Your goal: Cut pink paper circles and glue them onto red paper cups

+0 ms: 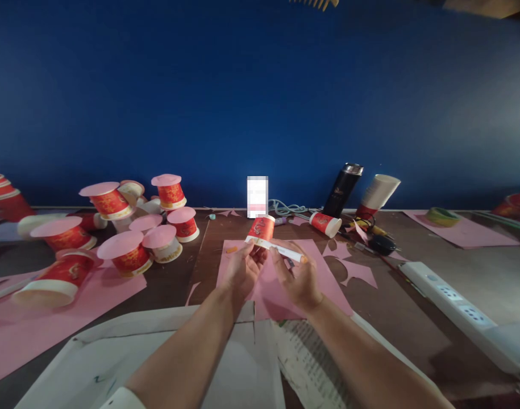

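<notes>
The left hand [245, 270] holds a red paper cup with a white rim [261, 228] at the centre of the frame, tilted, above a flat pink paper sheet [270, 298] on the brown wooden table [413, 329]. The left fingers close around the cup near its rim; the right hand [301, 278] pinches a slim white pen-shaped stick with an orange end [287, 253] between thumb and fingers. The stick points at the rim; whether it touches cannot be determined. Excess finger pressure could dent the thin cup wall and distort the rim. A loose left grip could let the cup rotate, causing the stick to slip off line. Dropping either item could mark or crease the sheet below. Loose pink paper scraps [357, 272], right of centre, could catch under the right forearm if it swings outward. A wide left elbow movement could topple the red paper cups topped with round pink paper discs [129, 259], left of centre, since they stand close together.
</notes>
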The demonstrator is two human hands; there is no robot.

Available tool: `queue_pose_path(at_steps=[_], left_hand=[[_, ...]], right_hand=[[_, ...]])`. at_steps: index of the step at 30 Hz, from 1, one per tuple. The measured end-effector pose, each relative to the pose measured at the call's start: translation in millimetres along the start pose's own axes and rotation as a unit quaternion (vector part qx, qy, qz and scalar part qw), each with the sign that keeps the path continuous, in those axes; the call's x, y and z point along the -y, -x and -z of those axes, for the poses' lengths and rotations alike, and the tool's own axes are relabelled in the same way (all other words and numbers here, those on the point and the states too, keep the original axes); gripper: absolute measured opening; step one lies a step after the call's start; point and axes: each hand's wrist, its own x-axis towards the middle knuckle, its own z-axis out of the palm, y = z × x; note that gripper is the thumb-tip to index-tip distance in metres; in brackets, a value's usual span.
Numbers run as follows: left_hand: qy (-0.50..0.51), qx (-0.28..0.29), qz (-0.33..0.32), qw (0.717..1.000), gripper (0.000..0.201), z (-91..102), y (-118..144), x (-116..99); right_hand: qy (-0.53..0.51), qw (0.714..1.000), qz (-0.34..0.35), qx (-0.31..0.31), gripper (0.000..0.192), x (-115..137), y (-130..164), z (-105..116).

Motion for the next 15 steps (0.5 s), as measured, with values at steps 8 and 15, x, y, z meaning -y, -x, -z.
queue_pose_path(at_steps=[8,15], left_hand=[[-0.024,-0.011,-0.006,1.000,0.009,-7.3,6.3,0.6],[-0.045,0.003,-0.011,0.999,0.011,-8.9,6.3,0.7]], right_hand=[[-0.012,1.000,-0.013,0.023,0.020,2.2,0.1,0.7],[-0.006,1.000,-0.019,0.023,0.019,2.5,0.6,-1.0]])
